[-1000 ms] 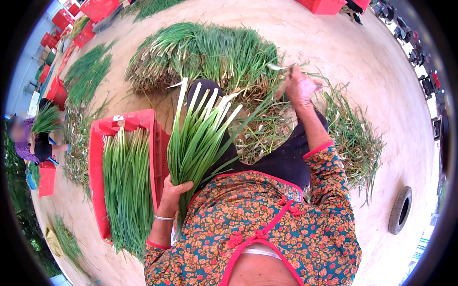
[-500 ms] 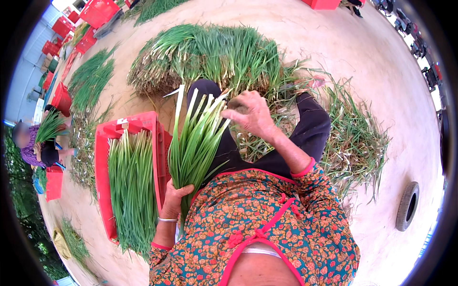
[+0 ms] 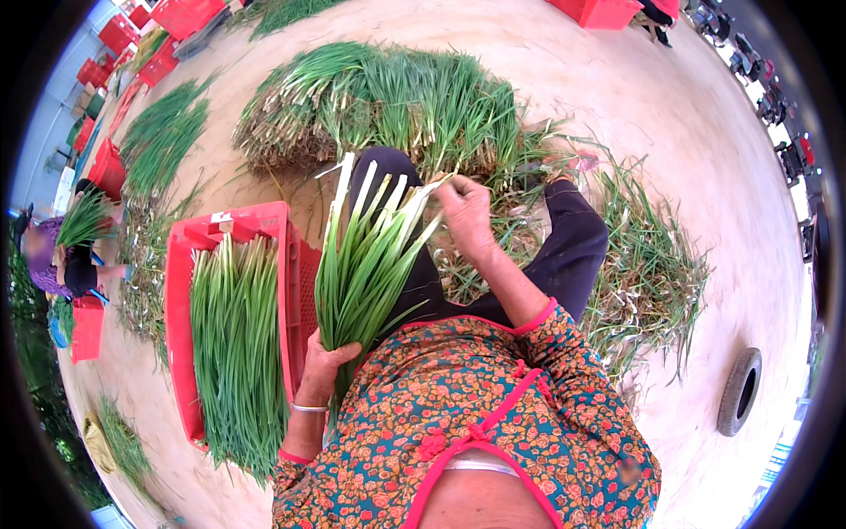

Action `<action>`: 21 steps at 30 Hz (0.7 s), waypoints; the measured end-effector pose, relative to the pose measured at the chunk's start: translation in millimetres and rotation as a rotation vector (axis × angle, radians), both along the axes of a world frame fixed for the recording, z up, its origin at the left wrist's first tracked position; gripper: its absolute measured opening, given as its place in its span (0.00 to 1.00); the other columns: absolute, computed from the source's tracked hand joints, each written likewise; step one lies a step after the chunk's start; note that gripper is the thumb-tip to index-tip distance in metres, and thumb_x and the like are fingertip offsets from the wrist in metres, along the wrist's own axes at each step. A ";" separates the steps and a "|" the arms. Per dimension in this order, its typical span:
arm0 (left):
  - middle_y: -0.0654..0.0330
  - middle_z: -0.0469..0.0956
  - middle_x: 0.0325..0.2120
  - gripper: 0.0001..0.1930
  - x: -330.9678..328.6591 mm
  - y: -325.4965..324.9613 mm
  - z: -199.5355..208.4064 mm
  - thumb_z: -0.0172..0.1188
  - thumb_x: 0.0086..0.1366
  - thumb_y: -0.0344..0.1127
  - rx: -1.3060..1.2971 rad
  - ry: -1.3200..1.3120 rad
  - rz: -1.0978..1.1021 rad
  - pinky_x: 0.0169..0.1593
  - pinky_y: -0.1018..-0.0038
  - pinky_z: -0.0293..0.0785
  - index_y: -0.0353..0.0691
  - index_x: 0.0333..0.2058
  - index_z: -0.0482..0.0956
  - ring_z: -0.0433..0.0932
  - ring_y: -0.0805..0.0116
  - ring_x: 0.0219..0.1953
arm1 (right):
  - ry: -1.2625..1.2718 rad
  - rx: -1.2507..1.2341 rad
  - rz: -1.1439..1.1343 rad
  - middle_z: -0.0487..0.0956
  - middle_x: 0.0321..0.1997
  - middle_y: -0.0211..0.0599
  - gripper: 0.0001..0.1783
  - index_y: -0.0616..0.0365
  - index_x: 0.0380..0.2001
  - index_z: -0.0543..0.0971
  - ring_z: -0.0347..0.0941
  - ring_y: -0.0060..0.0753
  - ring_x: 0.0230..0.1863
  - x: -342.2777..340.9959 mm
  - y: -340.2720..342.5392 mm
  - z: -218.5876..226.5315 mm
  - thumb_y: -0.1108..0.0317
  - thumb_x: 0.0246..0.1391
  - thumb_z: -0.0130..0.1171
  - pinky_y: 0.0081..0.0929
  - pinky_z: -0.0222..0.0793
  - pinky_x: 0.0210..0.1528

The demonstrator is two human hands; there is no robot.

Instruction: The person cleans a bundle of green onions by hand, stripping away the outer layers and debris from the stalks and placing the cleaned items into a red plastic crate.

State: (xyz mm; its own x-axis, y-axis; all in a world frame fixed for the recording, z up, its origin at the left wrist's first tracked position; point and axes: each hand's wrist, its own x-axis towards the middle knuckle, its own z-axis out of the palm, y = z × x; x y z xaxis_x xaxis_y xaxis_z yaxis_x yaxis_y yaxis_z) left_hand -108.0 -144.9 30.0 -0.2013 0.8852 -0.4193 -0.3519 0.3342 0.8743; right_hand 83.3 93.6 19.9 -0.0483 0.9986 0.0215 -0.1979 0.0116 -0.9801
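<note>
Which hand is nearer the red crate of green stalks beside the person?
Left. The left hand, gripping a bunch, is just right of the red crate; the right hand is farther right, at the bunch's pale ends.

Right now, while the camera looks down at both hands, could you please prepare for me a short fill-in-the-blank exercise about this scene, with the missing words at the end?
1. The bunch of green stalks is gripped at its leafy part by the ____ hand.
2. The right hand is at the stalk ends, whose colour is ____.
3. The crate beside the bunch is coloured ____.
4. The tyre is near the picture's ____ edge.

Missing words: left; white; red; right.
</note>
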 end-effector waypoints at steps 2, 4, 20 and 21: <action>0.60 0.78 0.38 0.24 -1.2 -1.0 0.1 0.66 0.45 0.23 -0.017 -0.019 0.002 0.46 0.73 0.72 0.35 0.45 0.74 0.76 0.69 0.38 | 0.058 -0.086 -0.187 0.68 0.15 0.22 0.10 0.54 0.13 0.71 0.57 0.14 0.17 26.0 20.2 22.7 0.75 0.45 0.53 0.16 0.56 0.21; 0.60 0.78 0.38 0.23 -2.1 -2.4 0.0 0.65 0.45 0.22 -0.037 -0.026 0.001 0.45 0.74 0.73 0.35 0.44 0.74 0.77 0.70 0.38 | 0.186 0.054 -0.308 0.70 0.17 0.21 0.08 0.57 0.17 0.75 0.56 0.12 0.19 61.1 47.7 15.7 0.72 0.48 0.57 0.16 0.53 0.23; 0.60 0.78 0.39 0.24 -2.1 -2.1 -1.6 0.65 0.46 0.22 -0.033 -0.009 0.015 0.47 0.73 0.72 0.35 0.45 0.74 0.76 0.69 0.39 | -1.056 1.057 -0.194 0.66 0.17 0.31 0.15 0.52 0.19 0.69 0.66 0.35 0.16 17.3 13.7 37.8 0.59 0.43 0.64 0.32 0.61 0.20; 0.60 0.78 0.39 0.24 -0.6 -1.4 -0.7 0.65 0.46 0.22 -0.023 -0.003 0.013 0.47 0.73 0.72 0.35 0.45 0.74 0.76 0.69 0.39 | -1.043 1.119 -0.167 0.66 0.16 0.30 0.15 0.52 0.19 0.68 0.66 0.35 0.16 19.9 17.0 38.0 0.60 0.43 0.64 0.31 0.60 0.19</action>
